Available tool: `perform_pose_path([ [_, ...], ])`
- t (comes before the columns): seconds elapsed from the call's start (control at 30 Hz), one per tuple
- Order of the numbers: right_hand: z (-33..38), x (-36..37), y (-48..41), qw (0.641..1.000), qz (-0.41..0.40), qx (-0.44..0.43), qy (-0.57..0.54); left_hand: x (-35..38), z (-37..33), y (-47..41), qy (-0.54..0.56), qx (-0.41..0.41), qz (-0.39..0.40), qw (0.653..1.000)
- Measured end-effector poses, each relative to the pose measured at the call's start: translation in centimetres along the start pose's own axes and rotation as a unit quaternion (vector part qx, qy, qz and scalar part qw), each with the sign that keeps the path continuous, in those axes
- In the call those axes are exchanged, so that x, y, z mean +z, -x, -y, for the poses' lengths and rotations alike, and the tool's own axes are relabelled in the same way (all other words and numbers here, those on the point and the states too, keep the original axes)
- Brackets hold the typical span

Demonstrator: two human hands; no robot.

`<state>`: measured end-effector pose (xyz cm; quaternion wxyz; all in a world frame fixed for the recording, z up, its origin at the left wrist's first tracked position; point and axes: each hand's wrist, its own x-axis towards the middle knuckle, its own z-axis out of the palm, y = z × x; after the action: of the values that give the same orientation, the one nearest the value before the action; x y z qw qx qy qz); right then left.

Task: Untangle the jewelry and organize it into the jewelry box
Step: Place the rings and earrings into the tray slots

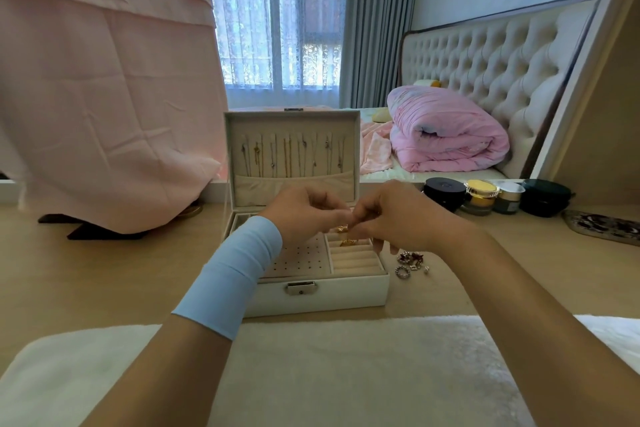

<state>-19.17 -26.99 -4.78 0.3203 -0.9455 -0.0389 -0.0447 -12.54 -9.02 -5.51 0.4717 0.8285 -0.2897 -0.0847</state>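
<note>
A white jewelry box [322, 295] stands open on the wooden table, its lid upright with several necklaces [291, 156] hanging inside. Over the box's ring rolls, my left hand [304, 215] and my right hand [391, 218] meet, fingertips together, both pinching a small gold piece of jewelry [346, 236] that dangles between them. A blue sleeve band covers my left wrist. To the right of the box lies a small pile of silver and red jewelry [410, 262] on the table.
Dark and yellow cosmetic jars [481, 196] line the table's back right, beside a patterned tray [602, 225]. A pink cloth [104, 97] drapes over something at left. A white towel [346, 367] covers the near edge. A bed lies beyond.
</note>
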Motion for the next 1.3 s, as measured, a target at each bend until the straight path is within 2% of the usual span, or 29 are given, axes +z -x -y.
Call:
perform_pose_path([
  [0.1, 0.6, 1.0, -0.1, 0.997, 0.025, 0.002, 0.069, 0.1, 0.0, 0.1, -0.072, -0.019, 0.059, 0.995],
  [0.3, 0.7, 1.6, -0.5, 0.987, 0.002, -0.015, 0.162, 0.9, 0.2, 0.3, -0.195, -0.026, 0.058, 0.979],
  [0.5, 0.5, 1.1, -0.3, 0.984, 0.075, -0.021, 0.159, 0.4, 0.1, 0.3, -0.227, -0.013, 0.071, 0.971],
  [0.63, 0.1, 0.1, -0.3, 0.991, 0.062, -0.002, 0.121, 0.2, -0.1, 0.3, -0.232, -0.006, 0.081, 0.969],
  [0.8, -1.9, -1.8, -0.2, 0.986, 0.033, 0.071, 0.144, 0.8, -0.5, 0.5, -0.245, 0.011, 0.099, 0.964],
  [0.93, -3.8, -1.5, -0.1, 0.963, 0.098, 0.157, 0.197, 1.4, -0.8, 0.5, -0.300, 0.013, 0.098, 0.949],
  [1.03, -4.6, -0.8, -0.2, 0.952, 0.133, 0.187, 0.204, 1.8, -1.1, 0.5, -0.323, 0.013, 0.095, 0.941],
  [1.17, -5.2, -0.1, -0.5, 0.948, 0.137, 0.202, 0.202, 1.7, -1.1, 0.5, -0.309, 0.018, 0.104, 0.945],
  [1.3, -5.4, 0.2, -0.6, 0.948, 0.137, 0.194, 0.213, 1.7, -0.8, 0.5, -0.258, 0.036, 0.067, 0.963],
])
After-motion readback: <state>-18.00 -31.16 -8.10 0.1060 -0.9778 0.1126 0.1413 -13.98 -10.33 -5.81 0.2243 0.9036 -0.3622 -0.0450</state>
